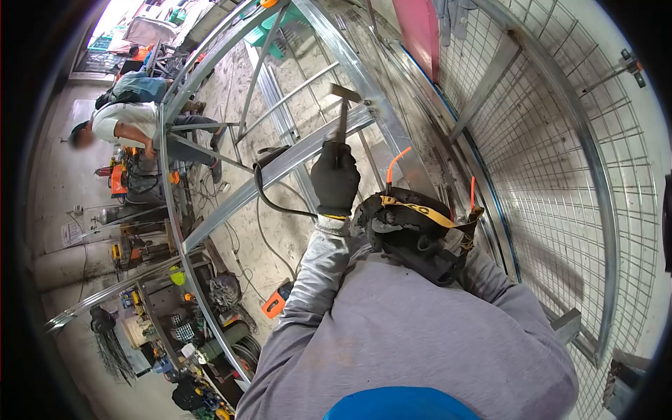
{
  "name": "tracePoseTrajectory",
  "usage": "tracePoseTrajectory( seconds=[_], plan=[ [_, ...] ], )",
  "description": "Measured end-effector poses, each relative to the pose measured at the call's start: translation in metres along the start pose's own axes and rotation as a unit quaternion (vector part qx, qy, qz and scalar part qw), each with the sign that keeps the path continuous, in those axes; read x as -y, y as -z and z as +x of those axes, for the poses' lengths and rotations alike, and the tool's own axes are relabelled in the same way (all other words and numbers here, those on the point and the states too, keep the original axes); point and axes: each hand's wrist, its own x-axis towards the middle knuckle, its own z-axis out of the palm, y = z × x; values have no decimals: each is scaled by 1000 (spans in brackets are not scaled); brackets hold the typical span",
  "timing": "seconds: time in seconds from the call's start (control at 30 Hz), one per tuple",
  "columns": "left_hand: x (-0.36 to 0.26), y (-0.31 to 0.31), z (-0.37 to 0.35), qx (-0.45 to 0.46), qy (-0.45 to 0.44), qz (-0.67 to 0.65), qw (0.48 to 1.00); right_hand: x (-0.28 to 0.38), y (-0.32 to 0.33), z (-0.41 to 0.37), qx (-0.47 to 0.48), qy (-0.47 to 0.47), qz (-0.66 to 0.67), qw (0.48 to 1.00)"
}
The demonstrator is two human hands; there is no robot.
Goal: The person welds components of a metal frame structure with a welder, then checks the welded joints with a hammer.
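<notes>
My left hand (336, 178), in a black glove, is closed around the handle of a hammer (345, 92). The hammer's head is over the welded steel frame (280, 168), near a joint between two of its bars. Close to my chest is a black piece of gear (402, 234) with a yellow lettered strap and thin orange pieces sticking up. It covers the end of my right arm (486, 269), so my right hand's fingers are hidden. A black cable (269, 199) loops over a frame bar beside my left hand.
Another person (133, 122) stands beyond the frame at left. Wire mesh (588, 140) with metal tubes runs along the right. Cables and an orange-and-black tool (276, 301) lie on the floor. Tools crowd a shelf (154, 315) at lower left; a green basket (276, 38) is at the top.
</notes>
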Motion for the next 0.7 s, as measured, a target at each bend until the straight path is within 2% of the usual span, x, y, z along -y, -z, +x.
tracePoseTrajectory(
  seconds=[0.17,0.2,0.23,0.27,0.3,0.33,0.37,0.7],
  plan=[
    [2,-1,0,-15,8,-10,1000,-38,-11,-8,-46,100,-50,993],
    [5,1,3,10,9,-7,1000,-38,-9,-11,-48,101,-50,992],
    [8,1,2,36,11,-3,999,-26,-10,-11,-45,4,95,994],
    [10,-1,0,36,11,-3,999,-10,-12,-7,-38,-94,237,966],
    [11,-3,-2,21,23,-38,999,4,-10,3,-38,-94,237,966],
    [10,-4,-2,7,34,-73,997,20,-9,18,60,-31,127,990],
    [11,-3,-1,9,33,-73,997,27,-9,26,155,34,15,987],
    [2,0,2,30,70,-113,991,20,-11,30,145,51,20,988]
  ],
)
